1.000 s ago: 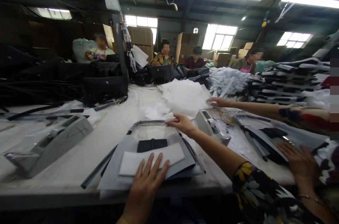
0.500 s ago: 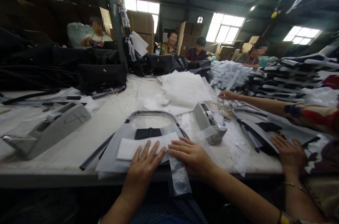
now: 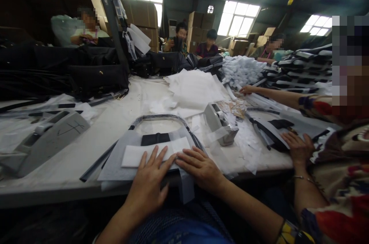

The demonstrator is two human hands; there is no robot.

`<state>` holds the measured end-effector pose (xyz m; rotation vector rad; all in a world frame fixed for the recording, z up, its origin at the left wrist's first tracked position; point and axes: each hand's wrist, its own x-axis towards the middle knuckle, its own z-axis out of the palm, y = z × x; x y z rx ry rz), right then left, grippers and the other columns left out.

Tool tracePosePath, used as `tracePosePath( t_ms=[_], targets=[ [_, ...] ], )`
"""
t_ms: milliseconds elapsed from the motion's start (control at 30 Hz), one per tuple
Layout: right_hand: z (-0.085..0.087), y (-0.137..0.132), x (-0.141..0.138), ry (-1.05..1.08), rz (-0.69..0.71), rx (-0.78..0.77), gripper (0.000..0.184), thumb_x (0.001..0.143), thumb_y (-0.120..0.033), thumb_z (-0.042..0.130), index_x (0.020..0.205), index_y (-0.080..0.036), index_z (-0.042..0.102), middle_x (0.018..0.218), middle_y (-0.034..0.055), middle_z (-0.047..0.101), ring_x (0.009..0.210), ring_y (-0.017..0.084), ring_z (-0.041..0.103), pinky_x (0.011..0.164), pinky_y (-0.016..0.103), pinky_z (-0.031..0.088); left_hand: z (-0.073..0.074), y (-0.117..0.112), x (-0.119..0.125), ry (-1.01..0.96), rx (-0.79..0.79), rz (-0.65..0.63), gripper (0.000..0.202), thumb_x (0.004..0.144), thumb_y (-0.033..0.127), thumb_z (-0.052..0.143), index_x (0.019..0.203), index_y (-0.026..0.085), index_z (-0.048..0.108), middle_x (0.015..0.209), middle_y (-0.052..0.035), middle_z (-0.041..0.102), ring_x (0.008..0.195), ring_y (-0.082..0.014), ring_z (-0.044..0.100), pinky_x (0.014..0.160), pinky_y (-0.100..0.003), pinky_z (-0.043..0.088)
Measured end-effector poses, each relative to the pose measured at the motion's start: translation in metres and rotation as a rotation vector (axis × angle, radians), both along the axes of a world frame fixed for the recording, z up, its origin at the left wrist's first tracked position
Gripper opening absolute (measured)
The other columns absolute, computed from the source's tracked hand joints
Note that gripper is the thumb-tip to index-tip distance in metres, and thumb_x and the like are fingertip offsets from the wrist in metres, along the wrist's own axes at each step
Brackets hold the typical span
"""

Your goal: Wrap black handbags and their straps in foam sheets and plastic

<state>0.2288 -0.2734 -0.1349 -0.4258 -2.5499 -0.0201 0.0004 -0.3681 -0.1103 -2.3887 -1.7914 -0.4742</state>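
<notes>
My left hand (image 3: 148,182) lies flat with fingers spread on a white foam strip (image 3: 135,155) that rests on a grey wrapped bag (image 3: 115,159) at the table's near edge. My right hand (image 3: 198,167) lies beside it, fingers stretched out, pressing a clear tape strip (image 3: 186,186) that hangs over the edge. A black band (image 3: 155,138) and the bag's curved handle (image 3: 157,118) lie just beyond the foam.
A grey tape dispenser (image 3: 220,124) stands right of the bag, another (image 3: 46,140) at the left. White foam sheets (image 3: 196,88) are piled mid-table, black bags (image 3: 95,77) behind. A co-worker's hands (image 3: 298,147) work at the right. Other people sit at the far side.
My right hand came back from the far foam pile and dispenser to the near edge with a tape strip, and now presses it beside my left hand. The view has tilted down.
</notes>
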Motion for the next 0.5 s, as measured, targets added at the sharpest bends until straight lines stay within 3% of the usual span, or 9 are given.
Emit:
tracePosePath(
  t_ms=[100,167,367,433,500],
  targets=[
    [-0.003,-0.002,0.0,-0.012,-0.002,-0.031,0.05,0.096,-0.014,0.045,0.144,-0.024,0.047,0.147,0.0036,0.053,0.143,0.021,0.039,0.121,0.047,0.026,0.006,0.003,0.011,-0.107,-0.012,0.088,0.055,0.089,0.046,0.061,0.141,0.031,0.051,0.154,-0.0092,0.043,0.142,-0.0375,0.037,0.109,-0.066,0.034],
    [-0.003,-0.004,0.0,-0.031,-0.002,-0.076,0.053,0.093,-0.014,0.046,0.146,-0.021,0.046,0.15,0.0049,0.05,0.144,0.022,0.036,0.122,0.049,0.024,0.005,0.007,0.02,-0.157,0.03,0.184,0.046,0.092,0.052,0.055,0.132,0.029,0.06,0.152,-0.0109,0.046,0.14,-0.0376,0.041,0.109,-0.067,0.034],
    [0.027,-0.004,0.011,-0.129,0.124,-0.314,0.081,0.074,-0.011,0.051,0.154,-0.014,0.033,0.158,0.0105,0.035,0.15,0.026,0.022,0.122,0.053,0.02,-0.006,0.01,0.031,-0.118,0.122,0.202,0.041,0.09,0.04,0.064,0.13,0.031,0.06,0.144,-0.0021,0.055,0.14,-0.0386,0.039,0.11,-0.069,0.029],
    [0.036,-0.003,0.013,-0.127,0.156,-0.405,0.08,0.078,-0.017,0.056,0.154,-0.017,0.032,0.158,0.0105,0.035,0.15,0.027,0.024,0.122,0.053,0.021,-0.009,0.01,0.029,-0.098,0.125,0.194,0.044,0.089,0.03,0.065,0.132,0.032,0.058,0.145,0.0001,0.054,0.141,-0.0376,0.038,0.111,-0.068,0.028],
    [0.034,-0.003,0.011,-0.062,0.14,-0.425,0.071,0.086,-0.027,0.062,0.152,-0.019,0.036,0.153,0.0107,0.044,0.146,0.026,0.032,0.121,0.05,0.026,-0.011,0.01,0.028,-0.082,0.141,0.194,0.045,0.089,0.026,0.065,0.132,0.031,0.058,0.145,0.0008,0.054,0.141,-0.0373,0.038,0.112,-0.068,0.026]
  ],
)
